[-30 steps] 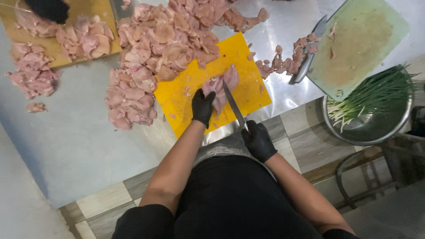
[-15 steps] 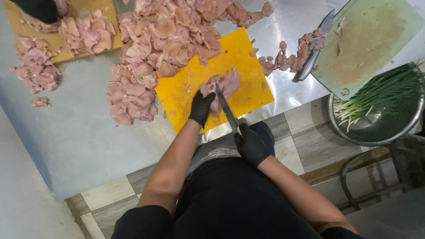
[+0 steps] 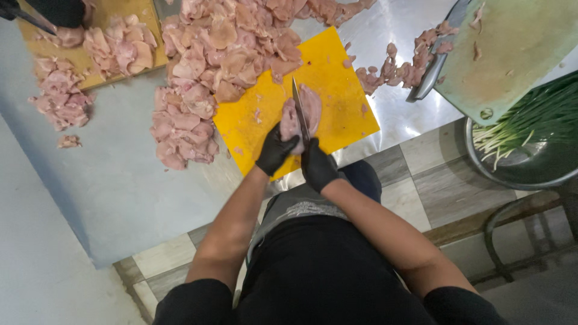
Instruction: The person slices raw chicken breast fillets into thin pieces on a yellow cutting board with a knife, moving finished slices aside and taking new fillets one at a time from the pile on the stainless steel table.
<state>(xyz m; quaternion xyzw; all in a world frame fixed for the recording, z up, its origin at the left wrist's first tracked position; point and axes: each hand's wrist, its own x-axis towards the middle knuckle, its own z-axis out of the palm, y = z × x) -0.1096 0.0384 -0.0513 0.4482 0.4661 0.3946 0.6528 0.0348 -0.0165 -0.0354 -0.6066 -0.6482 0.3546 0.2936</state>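
Note:
A yellow cutting board [image 3: 337, 84] lies on a steel table, with one piece of raw pink meat [image 3: 312, 108] near its front edge. My left hand [image 3: 275, 150], in a black glove, presses down on the left side of that piece. My right hand [image 3: 317, 165], also gloved in black, is shut on a knife [image 3: 299, 108] whose blade runs lengthwise through the middle of the meat, tip pointing away from me.
A big heap of sliced raw meat [image 3: 223, 54] covers the table left of and behind the board. A wooden board [image 3: 114, 42] with more meat sits far left, where another person's gloved hand [image 3: 57, 11] works. Right: a green board [image 3: 512, 48], a metal bowl of green onions [image 3: 530, 138].
My right hand has moved in toward the board and pushed the knife forward, so the blade now lies along the meat piece. My left hand stays on the meat.

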